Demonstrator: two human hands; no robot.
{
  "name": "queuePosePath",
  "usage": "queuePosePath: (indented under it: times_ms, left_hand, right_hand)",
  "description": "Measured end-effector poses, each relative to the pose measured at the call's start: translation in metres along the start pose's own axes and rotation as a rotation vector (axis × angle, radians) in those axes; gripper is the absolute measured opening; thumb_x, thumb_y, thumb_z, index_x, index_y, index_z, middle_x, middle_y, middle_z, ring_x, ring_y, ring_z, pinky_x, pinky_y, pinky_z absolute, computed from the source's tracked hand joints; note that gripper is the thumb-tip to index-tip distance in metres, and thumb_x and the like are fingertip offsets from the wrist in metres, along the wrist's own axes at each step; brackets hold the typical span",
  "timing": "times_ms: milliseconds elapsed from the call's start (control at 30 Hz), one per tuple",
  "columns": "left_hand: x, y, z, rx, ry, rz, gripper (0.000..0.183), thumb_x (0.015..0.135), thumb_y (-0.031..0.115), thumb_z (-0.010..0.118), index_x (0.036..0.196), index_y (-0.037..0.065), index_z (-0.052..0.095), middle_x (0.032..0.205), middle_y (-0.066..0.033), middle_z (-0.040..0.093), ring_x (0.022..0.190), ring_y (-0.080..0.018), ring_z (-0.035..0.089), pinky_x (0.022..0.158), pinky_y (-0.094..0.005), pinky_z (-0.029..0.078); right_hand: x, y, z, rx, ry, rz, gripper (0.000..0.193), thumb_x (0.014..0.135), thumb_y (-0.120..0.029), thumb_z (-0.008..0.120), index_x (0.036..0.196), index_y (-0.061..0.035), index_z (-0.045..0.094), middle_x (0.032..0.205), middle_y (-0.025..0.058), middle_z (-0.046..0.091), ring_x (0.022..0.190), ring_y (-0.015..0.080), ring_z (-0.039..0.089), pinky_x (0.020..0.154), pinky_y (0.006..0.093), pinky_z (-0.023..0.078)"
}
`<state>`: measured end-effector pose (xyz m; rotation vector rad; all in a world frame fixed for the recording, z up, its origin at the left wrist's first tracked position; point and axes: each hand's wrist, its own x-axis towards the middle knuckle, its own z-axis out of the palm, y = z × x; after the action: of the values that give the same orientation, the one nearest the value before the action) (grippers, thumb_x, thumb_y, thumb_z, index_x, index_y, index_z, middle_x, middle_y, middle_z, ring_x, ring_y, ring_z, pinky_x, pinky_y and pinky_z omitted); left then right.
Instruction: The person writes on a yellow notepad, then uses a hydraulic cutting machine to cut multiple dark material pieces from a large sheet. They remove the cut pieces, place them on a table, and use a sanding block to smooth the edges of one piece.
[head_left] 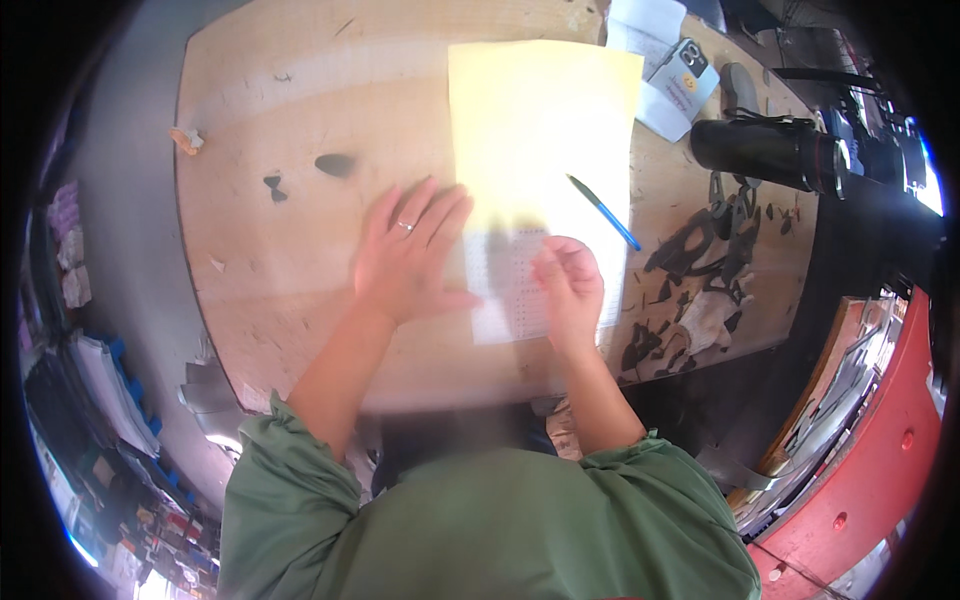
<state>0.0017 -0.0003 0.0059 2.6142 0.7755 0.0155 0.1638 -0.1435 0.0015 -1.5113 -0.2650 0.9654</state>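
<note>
The left hand [410, 250] spreads wide, palm down on the scuffed wooden table [300, 110], fingertips and thumb at the edge of smooth paper [535, 120], yellow beyond, white nearer. The right hand [572, 285] curls narrow over the white part; whether it pinches anything, I cannot tell. Beyond it lies a slim blue pen [606, 213]; rightward, ragged dark scraps [690, 245]. Small printed rows beside it are unreadable.

"What's worn?"
"A plain green top [490, 530] at six o'clock, its loose sleeves [290, 470] gathered into frilled cuffs [272, 418]."
"Anything else?"
"A slim silvery ring [405, 227] on the left fingers [450, 212], toward eleven o'clock."
</note>
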Motion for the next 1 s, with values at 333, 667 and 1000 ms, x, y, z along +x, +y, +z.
queuePosePath:
  times_ms: [333,667,1000]
  left_hand:
    - [0.002,0.012,-0.019,0.057,-0.12,-0.027,0.11,0.06,0.069,0.075,0.145,0.007,0.045,0.153,-0.0042,0.042,0.146,-0.0256,0.028,0.12,-0.0488,0.014]
    - [0.0,0.004,-0.007,0.183,-0.107,0.059,0.1,0.073,0.065,0.069,0.147,0.004,0.04,0.153,-0.0101,0.04,0.147,-0.0309,0.025,0.12,-0.0502,0.013]
    - [-0.046,0.027,0.007,0.065,0.042,0.242,0.053,0.088,0.033,0.066,0.125,-0.003,0.057,0.127,-0.0248,0.057,0.121,-0.0418,0.052,0.103,-0.0508,0.04]
  right_hand:
    - [0.023,-0.038,-0.02,-1.216,0.298,-0.699,0.039,0.078,-0.013,0.073,0.116,-0.0062,0.065,0.119,0.0179,0.062,0.111,0.0354,0.057,0.094,0.0462,0.045]
    - [0.044,-0.065,-0.061,-1.03,0.304,-0.337,0.04,0.085,-0.023,0.066,0.121,-0.0061,0.064,0.132,0.0194,0.057,0.122,0.0374,0.052,0.1,0.0448,0.043]
    - [-0.019,-0.068,-0.039,-0.752,0.12,-0.275,0.024,0.079,-0.023,0.067,0.094,-0.0052,0.071,0.098,0.0189,0.069,0.096,0.0373,0.065,0.086,0.047,0.052]
